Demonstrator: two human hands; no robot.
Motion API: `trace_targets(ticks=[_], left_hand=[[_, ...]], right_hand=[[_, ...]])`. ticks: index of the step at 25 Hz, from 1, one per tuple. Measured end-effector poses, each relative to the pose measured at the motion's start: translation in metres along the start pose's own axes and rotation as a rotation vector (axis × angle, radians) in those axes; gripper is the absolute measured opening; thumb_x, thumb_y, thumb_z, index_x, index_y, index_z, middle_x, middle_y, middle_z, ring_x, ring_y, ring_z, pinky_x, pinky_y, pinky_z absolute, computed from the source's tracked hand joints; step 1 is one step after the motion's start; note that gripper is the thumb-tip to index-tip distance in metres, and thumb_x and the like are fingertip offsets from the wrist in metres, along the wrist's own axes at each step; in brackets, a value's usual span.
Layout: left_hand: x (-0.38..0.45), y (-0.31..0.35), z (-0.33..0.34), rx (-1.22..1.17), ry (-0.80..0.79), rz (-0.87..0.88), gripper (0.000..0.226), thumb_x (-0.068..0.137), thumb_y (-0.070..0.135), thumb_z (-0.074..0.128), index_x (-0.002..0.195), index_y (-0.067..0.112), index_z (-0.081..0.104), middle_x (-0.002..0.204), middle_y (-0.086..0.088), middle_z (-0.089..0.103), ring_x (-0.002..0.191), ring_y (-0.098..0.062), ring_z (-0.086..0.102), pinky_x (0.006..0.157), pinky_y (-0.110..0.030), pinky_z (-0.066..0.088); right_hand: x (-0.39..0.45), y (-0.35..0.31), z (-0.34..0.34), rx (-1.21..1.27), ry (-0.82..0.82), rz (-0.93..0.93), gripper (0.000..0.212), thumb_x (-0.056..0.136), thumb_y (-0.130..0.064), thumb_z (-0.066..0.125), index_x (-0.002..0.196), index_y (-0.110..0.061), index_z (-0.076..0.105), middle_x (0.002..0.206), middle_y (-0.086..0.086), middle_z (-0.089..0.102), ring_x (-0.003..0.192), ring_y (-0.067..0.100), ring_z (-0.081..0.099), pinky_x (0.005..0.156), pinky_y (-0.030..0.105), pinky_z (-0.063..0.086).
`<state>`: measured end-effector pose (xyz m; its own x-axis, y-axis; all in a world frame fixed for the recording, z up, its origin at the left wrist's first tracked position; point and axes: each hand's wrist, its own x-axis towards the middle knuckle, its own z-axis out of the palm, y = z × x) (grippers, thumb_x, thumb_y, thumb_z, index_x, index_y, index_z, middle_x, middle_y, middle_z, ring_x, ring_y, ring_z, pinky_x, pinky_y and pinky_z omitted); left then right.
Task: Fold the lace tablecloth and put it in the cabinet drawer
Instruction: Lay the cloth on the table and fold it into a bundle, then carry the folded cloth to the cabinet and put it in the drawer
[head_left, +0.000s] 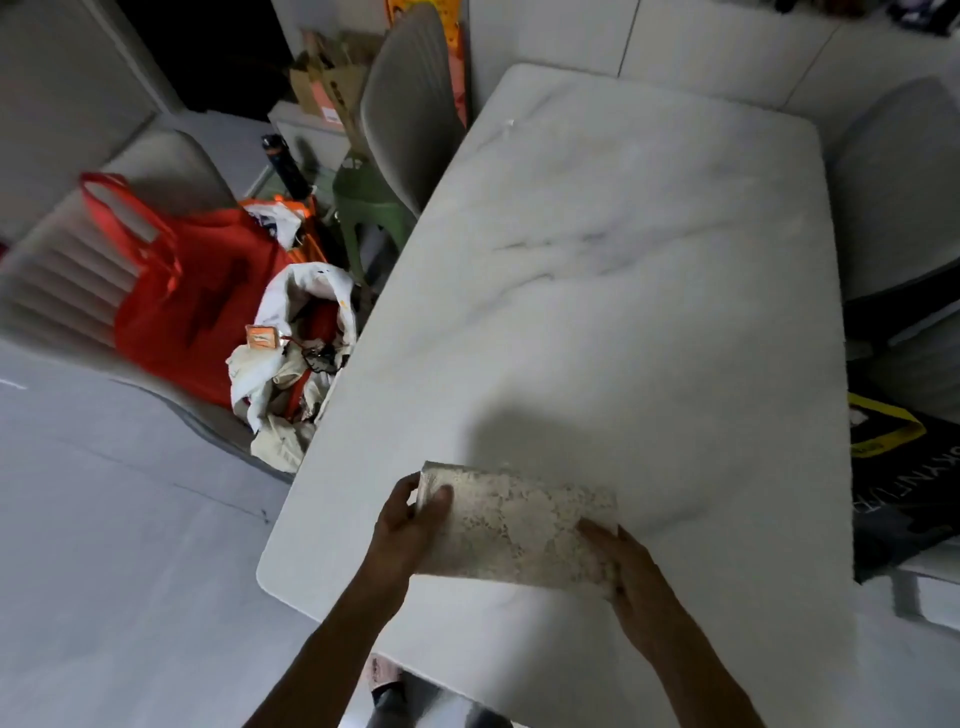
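tablecloth (511, 525) folded small above the table (649, 291); my left hand (410, 525) grips its left end, my right hand (631, 582) grips its right corner.

White marble-patterned desk (649, 270) with rounded corners, seen from above.

Grey veins run across its pale top. At the near end a folded, cream-coloured lace tablecloth (519, 525), a flat rectangle, sits low over the desk; whether it touches the top cannot be told. It casts a dark shadow on the surface just beyond it. Both hands hold its short ends.
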<state>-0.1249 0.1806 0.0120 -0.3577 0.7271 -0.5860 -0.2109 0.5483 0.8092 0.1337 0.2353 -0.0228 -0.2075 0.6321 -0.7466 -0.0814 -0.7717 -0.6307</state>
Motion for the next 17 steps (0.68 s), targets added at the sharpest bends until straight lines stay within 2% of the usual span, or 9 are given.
trace_targets(ticks=[1, 3, 6, 8, 10, 13, 15, 17], left_hand=[[-0.014, 0.008, -0.013, -0.031, 0.028, 0.021, 0.025, 0.085, 0.045, 0.066, 0.098, 0.024, 0.071, 0.089, 0.002, 0.077, 0.077, -0.007, 0.072, 0.058, -0.018, 0.054], [-0.044, 0.02, -0.044, -0.084, 0.117, 0.045, 0.033, 0.083, 0.052, 0.061, 0.1, 0.026, 0.074, 0.095, 0.006, 0.078, 0.085, -0.008, 0.073, 0.065, -0.02, 0.057], [-0.082, 0.028, -0.097, -0.115, 0.237, 0.086, 0.033, 0.09, 0.052, 0.055, 0.108, 0.029, 0.07, 0.107, 0.004, 0.076, 0.102, -0.017, 0.07, 0.089, -0.037, 0.056], [-0.109, 0.03, -0.142, -0.104, 0.338, 0.121, 0.034, 0.09, 0.06, 0.049, 0.108, 0.036, 0.067, 0.111, 0.007, 0.072, 0.104, -0.017, 0.066, 0.09, -0.04, 0.055], [-0.138, 0.028, -0.194, -0.112, 0.433, 0.137, 0.036, 0.09, 0.063, 0.046, 0.11, 0.038, 0.062, 0.117, 0.006, 0.067, 0.106, -0.015, 0.063, 0.087, -0.037, 0.054], [-0.185, 0.01, -0.28, -0.204, 0.556, 0.151, 0.016, 0.096, 0.048, 0.049, 0.111, 0.05, 0.054, 0.117, 0.007, 0.063, 0.099, -0.008, 0.06, 0.073, -0.027, 0.049], [-0.23, -0.017, -0.352, -0.275, 0.591, 0.235, 0.042, 0.1, 0.027, 0.048, 0.121, 0.064, 0.045, 0.114, 0.018, 0.061, 0.1, -0.007, 0.059, 0.075, -0.026, 0.047], [-0.279, -0.05, -0.425, -0.272, 0.626, 0.285, 0.057, 0.098, 0.011, 0.046, 0.127, 0.06, 0.046, 0.118, 0.026, 0.059, 0.109, -0.01, 0.056, 0.083, -0.028, 0.047]], right_hand=[[-0.007, -0.007, 0.015, 0.058, -0.094, -0.023, 0.041, 0.085, -0.023, 0.068, 0.124, -0.012, 0.063, 0.118, 0.013, 0.071, 0.109, 0.034, 0.067, 0.09, 0.045, 0.056], [-0.02, -0.019, 0.052, -0.014, -0.159, -0.08, 0.039, 0.083, -0.022, 0.071, 0.12, -0.011, 0.065, 0.115, 0.015, 0.072, 0.105, 0.035, 0.069, 0.084, 0.047, 0.057], [-0.042, -0.032, 0.114, -0.225, -0.172, -0.253, 0.035, 0.076, -0.026, 0.078, 0.107, -0.013, 0.068, 0.101, 0.013, 0.076, 0.091, 0.031, 0.074, 0.07, 0.042, 0.06], [-0.063, -0.03, 0.164, -0.259, -0.218, -0.333, 0.027, 0.076, -0.026, 0.078, 0.099, -0.016, 0.068, 0.096, 0.012, 0.077, 0.085, 0.029, 0.075, 0.062, 0.038, 0.06], [-0.091, -0.018, 0.222, -0.301, -0.28, -0.392, 0.027, 0.075, -0.032, 0.077, 0.095, -0.017, 0.067, 0.094, 0.012, 0.077, 0.084, 0.029, 0.074, 0.062, 0.038, 0.06], [-0.13, 0.015, 0.312, -0.403, -0.348, -0.493, 0.034, 0.077, -0.039, 0.073, 0.101, -0.018, 0.065, 0.097, 0.009, 0.076, 0.088, 0.023, 0.073, 0.069, 0.037, 0.061], [-0.16, 0.056, 0.379, -0.472, -0.412, -0.556, 0.031, 0.087, -0.027, 0.07, 0.116, -0.026, 0.059, 0.106, 0.002, 0.074, 0.096, 0.018, 0.07, 0.081, 0.041, 0.058], [-0.196, 0.107, 0.442, -0.56, -0.482, -0.614, 0.038, 0.091, -0.011, 0.063, 0.114, -0.039, 0.053, 0.098, -0.006, 0.073, 0.091, 0.015, 0.067, 0.08, 0.041, 0.054]])
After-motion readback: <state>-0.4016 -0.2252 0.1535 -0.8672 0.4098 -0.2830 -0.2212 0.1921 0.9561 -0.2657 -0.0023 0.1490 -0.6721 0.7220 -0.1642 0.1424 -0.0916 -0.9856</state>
